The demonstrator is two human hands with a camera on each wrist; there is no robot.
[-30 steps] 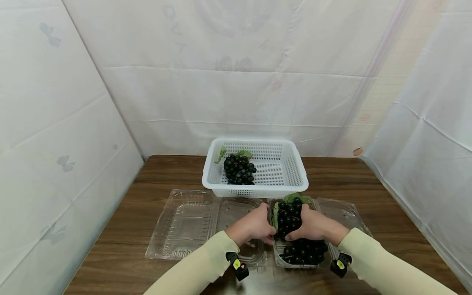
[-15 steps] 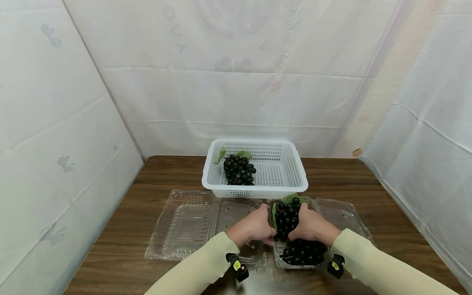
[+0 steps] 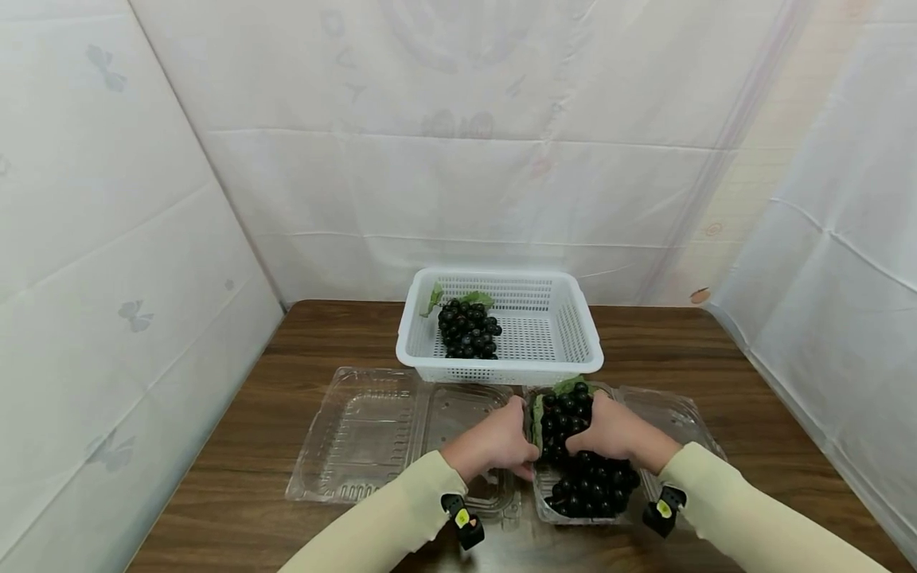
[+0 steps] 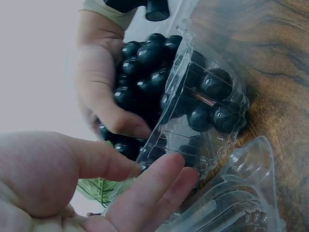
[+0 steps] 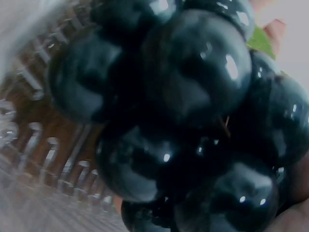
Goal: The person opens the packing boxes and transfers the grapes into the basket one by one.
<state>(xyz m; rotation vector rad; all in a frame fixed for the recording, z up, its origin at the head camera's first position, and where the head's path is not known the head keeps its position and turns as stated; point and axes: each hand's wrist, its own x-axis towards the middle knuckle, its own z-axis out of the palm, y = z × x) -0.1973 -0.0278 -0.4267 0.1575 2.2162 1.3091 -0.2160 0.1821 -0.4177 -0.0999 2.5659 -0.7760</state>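
Observation:
A bunch of black grapes (image 3: 593,487) sits in a clear plastic clamshell container (image 3: 546,482) at the front right, green leaves (image 3: 570,385) at its far end. My left hand (image 3: 505,439) pinches the container's left rim, thumb at the inner side and fingers against the outer wall, as the left wrist view shows. From the other side, my right hand (image 3: 610,430) grips the bunch, thumb across the grapes; its fingertips are hidden behind the fruit. Large dark grapes (image 5: 193,72) fill the right wrist view, with the ribbed plastic beside them.
A white perforated basket (image 3: 555,367) stands behind, with another grape bunch (image 3: 467,330) at its left. Another clear container (image 3: 372,434) lies spread out to the left. The lid (image 3: 666,414) of the grape container lies to its right. White sheets surround the wooden table (image 3: 337,322).
My right hand has shifted slightly right, its thumb a little farther back over the bunch. More grapes show toward the front of the container. My left hand has stayed at the rim.

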